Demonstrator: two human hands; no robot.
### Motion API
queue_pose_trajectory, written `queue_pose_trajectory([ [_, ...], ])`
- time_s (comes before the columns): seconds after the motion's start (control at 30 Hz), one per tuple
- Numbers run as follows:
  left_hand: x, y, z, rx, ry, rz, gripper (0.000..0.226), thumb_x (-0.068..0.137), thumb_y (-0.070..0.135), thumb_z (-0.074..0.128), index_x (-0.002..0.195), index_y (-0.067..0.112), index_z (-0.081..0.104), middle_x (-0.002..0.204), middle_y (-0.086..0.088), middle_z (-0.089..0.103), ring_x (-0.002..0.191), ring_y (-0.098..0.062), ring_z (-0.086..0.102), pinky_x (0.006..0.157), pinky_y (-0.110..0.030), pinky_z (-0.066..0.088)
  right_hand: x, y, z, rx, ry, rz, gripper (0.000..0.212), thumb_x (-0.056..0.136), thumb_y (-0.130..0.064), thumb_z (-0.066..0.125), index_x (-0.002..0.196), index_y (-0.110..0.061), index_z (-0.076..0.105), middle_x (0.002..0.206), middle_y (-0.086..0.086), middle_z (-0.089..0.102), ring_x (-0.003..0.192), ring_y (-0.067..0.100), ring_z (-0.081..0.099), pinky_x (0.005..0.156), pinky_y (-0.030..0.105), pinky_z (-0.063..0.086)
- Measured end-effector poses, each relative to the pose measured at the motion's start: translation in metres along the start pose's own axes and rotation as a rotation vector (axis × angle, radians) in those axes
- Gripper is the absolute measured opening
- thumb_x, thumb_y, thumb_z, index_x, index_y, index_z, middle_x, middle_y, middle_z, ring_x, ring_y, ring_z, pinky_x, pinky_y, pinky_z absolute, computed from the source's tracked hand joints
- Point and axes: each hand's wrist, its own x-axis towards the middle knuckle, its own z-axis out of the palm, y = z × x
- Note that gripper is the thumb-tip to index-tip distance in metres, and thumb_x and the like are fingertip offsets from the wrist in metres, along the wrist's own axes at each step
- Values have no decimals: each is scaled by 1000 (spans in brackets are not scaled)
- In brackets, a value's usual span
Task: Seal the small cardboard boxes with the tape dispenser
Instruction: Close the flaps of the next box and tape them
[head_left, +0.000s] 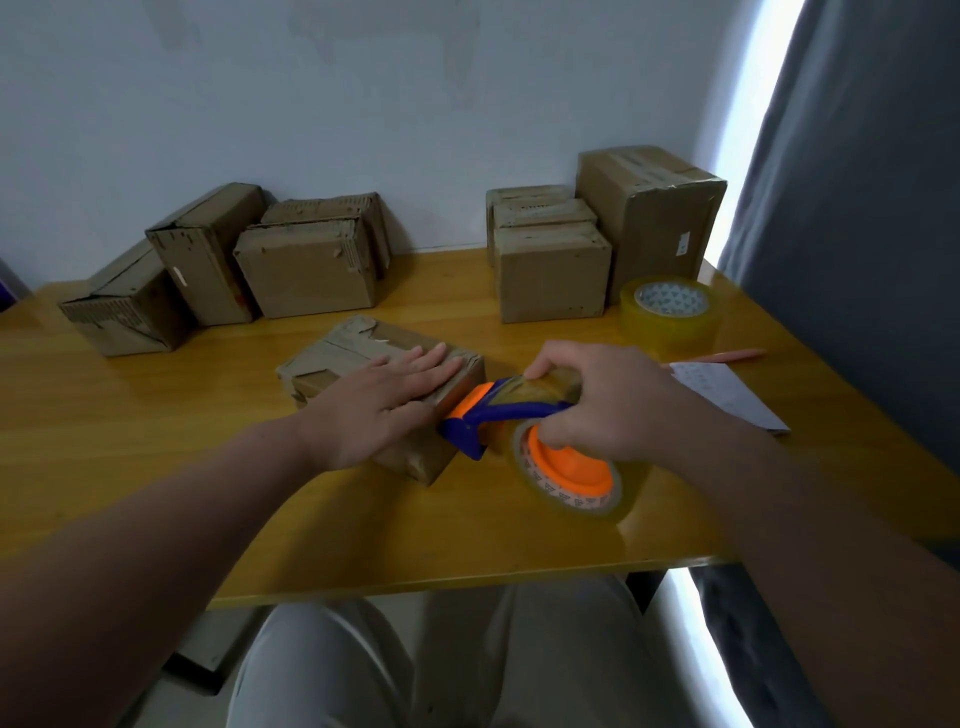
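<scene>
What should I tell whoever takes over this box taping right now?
Left hand lies flat on top of the small cardboard box in the middle of the table, holding it down.
Right hand grips the tape dispenser, its mouth against that box's right end.
Done: cannot tell how far this box is taped.
Left: finish this box, then check the back-left boxes and back-right boxes.
A spare tape roll sits at the right.

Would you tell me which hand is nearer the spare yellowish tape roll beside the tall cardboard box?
Right. The right hand, gripping the blue-and-orange tape dispenser, is in front of the yellowish tape roll; the left hand lies flat on the small cardboard box, farther left.
</scene>
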Motion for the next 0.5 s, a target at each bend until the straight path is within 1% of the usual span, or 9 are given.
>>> queue_pose_trajectory([
  [0.1, 1, -1, 5, -24, 36, 5, 63, 78, 63, 9, 140, 50, 8, 154, 17, 6, 144, -3, 3, 112, -23, -1, 9, -7, -6, -5, -34, 36, 43, 73, -27, 73, 111, -32, 53, 92, 0, 59, 76, 16, 59, 63, 32, 52],
  [0.27, 1, 0, 5, 3, 45, 12, 66, 78, 63, 7, 141, 46, 8, 156, 14, 8, 144, -5, 4, 111, -25, 0, 17, -7, -14, 107, -89, 111, 39, 72, -20, 73, 105, -32, 56, 103, -3, 54, 76, 14, 57, 66, 31, 51],
  [0.37, 0, 2, 4, 12, 50, 18, 66, 77, 62, 6, 141, 45, 8, 157, 12, 9, 144, -6, 5, 111, -25, 1, 20, -4, -15, 153, -110, 147, 38, 70, -17, 73, 103, -31, 60, 108, -7, 47, 90, 15, 57, 79, 36, 54],
  [0.4, 0, 3, 3, 14, 50, 17, 66, 77, 62, 6, 140, 45, 7, 157, 12, 9, 144, -6, 5, 111, -24, 1, 21, -2, -15, 184, -122, 159, 36, 71, -16, 73, 101, -30, 61, 107, -8, 48, 93, 15, 56, 80, 37, 54],
  [0.43, -1, 4, 3, 15, 50, 16, 66, 76, 62, 6, 140, 45, 7, 157, 11, 9, 144, -6, 5, 111, -24, 1, 21, -1, -15, 220, -137, 173, 34, 71, -14, 72, 100, -29, 62, 105, -7, 50, 94, 15, 55, 77, 36, 53],
  [0.5, -1, 5, 2, 16, 52, 10, 67, 75, 63, 5, 140, 44, 7, 157, 12, 9, 143, -5, 5, 110, -24, 0, 21, 3, -14, 297, -167, 204, 30, 74, -12, 71, 99, -25, 63, 103, -5, 55, 94, 13, 54, 70, 30, 46],
])
